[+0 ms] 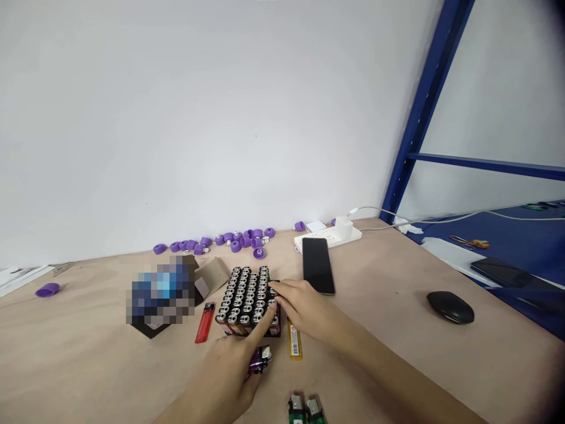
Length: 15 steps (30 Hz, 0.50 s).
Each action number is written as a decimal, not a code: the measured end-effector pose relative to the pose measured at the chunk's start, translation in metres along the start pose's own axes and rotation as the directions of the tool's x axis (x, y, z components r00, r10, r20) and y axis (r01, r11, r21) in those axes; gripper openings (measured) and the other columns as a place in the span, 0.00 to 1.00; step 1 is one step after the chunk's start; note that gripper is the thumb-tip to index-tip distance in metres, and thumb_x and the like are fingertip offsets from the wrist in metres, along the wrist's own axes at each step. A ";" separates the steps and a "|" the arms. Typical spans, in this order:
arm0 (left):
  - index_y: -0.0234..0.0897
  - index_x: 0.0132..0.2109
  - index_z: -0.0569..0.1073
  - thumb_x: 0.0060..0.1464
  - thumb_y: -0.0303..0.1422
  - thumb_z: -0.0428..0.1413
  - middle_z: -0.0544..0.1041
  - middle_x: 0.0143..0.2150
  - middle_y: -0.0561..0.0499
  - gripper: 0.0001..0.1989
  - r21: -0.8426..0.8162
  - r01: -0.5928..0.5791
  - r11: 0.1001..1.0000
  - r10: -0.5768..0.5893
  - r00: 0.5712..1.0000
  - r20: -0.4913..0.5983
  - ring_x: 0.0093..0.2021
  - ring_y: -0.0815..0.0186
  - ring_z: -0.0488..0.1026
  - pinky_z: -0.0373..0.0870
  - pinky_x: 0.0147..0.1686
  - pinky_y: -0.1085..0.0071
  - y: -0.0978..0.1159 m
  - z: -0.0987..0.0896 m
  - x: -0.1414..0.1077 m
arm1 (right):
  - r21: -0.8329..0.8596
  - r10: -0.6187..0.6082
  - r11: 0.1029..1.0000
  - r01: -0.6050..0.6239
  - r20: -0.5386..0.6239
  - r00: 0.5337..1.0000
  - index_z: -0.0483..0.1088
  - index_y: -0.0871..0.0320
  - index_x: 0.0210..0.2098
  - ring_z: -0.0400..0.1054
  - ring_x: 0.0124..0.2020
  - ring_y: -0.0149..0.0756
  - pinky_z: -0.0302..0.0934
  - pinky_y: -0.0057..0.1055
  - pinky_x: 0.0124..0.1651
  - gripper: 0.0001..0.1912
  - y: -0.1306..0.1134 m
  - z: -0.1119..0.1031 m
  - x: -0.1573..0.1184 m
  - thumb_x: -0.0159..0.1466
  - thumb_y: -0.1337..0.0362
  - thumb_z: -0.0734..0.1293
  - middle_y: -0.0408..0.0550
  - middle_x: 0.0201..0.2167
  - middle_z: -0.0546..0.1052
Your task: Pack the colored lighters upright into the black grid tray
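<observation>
A block of upright lighters with metal tops stands in rows in a black tray. My left hand is curled around a purple lighter in front of the tray, its index finger stretched to the tops at the near right corner. My right hand reaches to the tray's right side, thumb and forefinger close together at a lighter in the last column; its other fingers are partly hidden. A red lighter lies left of the tray, a yellow lighter to the right. Two green lighters lie at the front edge of view.
Several purple caps lie along the wall. An open box, partly pixelated, is at the left. Behind my right hand are a phone and a white power strip. A black mouse lies right, near a blue metal frame.
</observation>
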<state>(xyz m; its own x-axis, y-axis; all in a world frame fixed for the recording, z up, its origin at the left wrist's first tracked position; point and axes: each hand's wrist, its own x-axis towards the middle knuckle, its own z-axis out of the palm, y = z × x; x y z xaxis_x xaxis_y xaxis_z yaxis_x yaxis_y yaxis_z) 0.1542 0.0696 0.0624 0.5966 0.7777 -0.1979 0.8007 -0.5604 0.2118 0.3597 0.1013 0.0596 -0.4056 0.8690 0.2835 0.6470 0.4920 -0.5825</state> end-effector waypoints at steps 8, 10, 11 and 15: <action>0.38 0.73 0.38 0.49 0.22 0.50 0.81 0.42 0.42 0.47 0.052 0.012 0.999 -0.012 1.000 -0.002 0.39 0.51 0.77 0.70 0.36 0.63 0.004 0.004 0.004 | -0.118 0.034 0.993 -0.025 0.078 0.996 0.68 0.57 0.42 0.73 0.37 0.37 0.59 0.28 0.36 0.11 -0.005 -0.005 -0.003 0.69 0.73 0.55 0.47 0.36 0.76; 0.38 0.73 0.35 0.50 0.22 0.50 0.81 0.41 0.43 0.48 0.077 0.003 0.997 -0.002 1.000 -0.017 0.37 0.52 0.77 0.69 0.34 0.65 0.002 0.009 0.006 | -0.156 0.061 0.987 -0.048 0.080 0.995 0.67 0.57 0.40 0.73 0.34 0.37 0.57 0.28 0.32 0.10 -0.005 -0.005 -0.003 0.70 0.71 0.55 0.47 0.35 0.76; 0.37 0.72 0.35 0.50 0.22 0.50 0.82 0.40 0.43 0.48 0.100 0.007 0.995 -0.005 1.000 -0.016 0.36 0.53 0.78 0.69 0.33 0.66 0.001 0.011 0.007 | -0.175 0.073 0.983 -0.058 0.079 0.994 0.67 0.57 0.39 0.73 0.33 0.37 0.56 0.28 0.31 0.10 -0.005 -0.005 -0.003 0.70 0.71 0.55 0.47 0.34 0.76; 0.37 0.72 0.39 0.48 0.20 0.49 0.81 0.37 0.43 0.47 0.243 0.068 0.968 -0.070 0.998 0.002 0.34 0.53 0.78 0.69 0.32 0.66 0.002 0.014 0.011 | -0.246 0.104 0.966 -0.080 0.084 0.991 0.67 0.58 0.38 0.73 0.33 0.38 0.55 0.29 0.31 0.10 -0.005 -0.004 -0.002 0.71 0.71 0.55 0.48 0.33 0.77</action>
<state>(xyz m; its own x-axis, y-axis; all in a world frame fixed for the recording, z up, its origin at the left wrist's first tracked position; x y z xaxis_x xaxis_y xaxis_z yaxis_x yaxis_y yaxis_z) 0.1628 0.0730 0.0468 0.5389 0.8147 -0.2139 0.8283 -0.5588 -0.0414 0.3597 0.0977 0.0655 -0.3890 0.9078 0.1568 0.8165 0.4185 -0.3978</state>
